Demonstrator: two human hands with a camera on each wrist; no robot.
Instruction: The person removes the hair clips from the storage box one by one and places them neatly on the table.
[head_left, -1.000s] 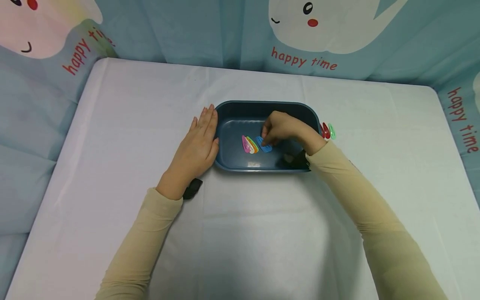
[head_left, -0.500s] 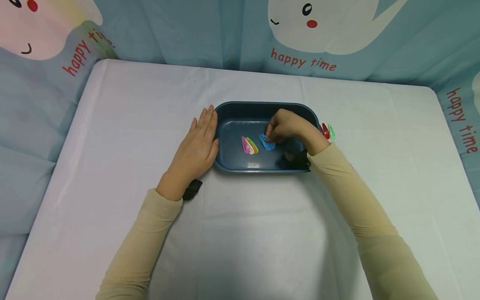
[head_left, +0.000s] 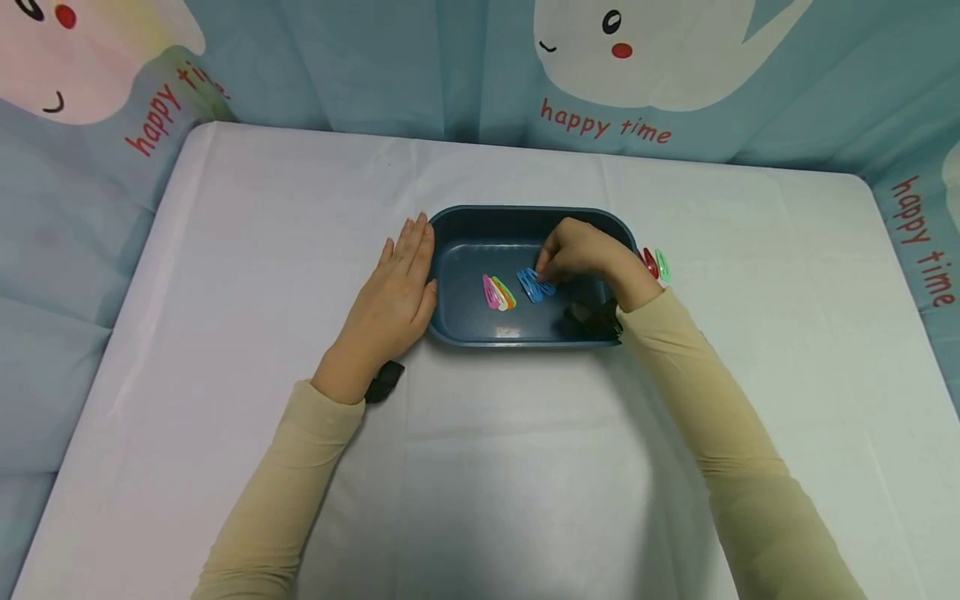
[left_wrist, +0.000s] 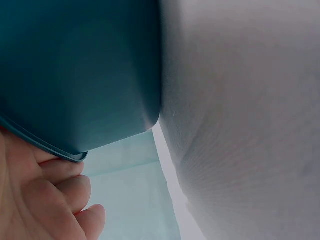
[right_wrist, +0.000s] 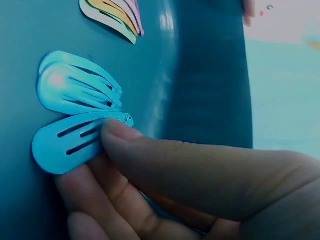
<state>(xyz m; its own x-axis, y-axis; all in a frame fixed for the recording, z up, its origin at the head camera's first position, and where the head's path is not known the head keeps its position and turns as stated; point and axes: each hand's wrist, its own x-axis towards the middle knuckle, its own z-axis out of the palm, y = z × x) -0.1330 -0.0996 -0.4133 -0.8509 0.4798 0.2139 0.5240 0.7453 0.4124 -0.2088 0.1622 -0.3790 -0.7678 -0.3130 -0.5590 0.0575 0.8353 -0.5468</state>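
Inside a dark blue plastic tray [head_left: 472, 329], my right hand [head_left: 581, 250] pinches a blue snap hair clip [right_wrist: 75, 142] between thumb and fingers. Beside it on the tray floor lie other blue snap hair clips [right_wrist: 77, 87], overlapping one another, their narrow ends close to my thumb. To their left, pink, white, orange and green hair clips [head_left: 499, 292] form a small fan. My left hand [head_left: 393, 287] lies along the tray's left rim with its fingers straight. From below, the left wrist view shows the fingers at the rim [left_wrist: 60, 152].
Red and green hair clips [head_left: 656, 263] lie on the white tablecloth [head_left: 510, 450] just outside the tray's right end. Black wrist camera straps [head_left: 385, 381] show at both wrists. A blue printed curtain [head_left: 390, 67] hangs behind the table.
My right hand has shifted slightly right with the blue hair clip, and the blue clips now spread apart like a fan. The left hand stays at the tray's left rim.
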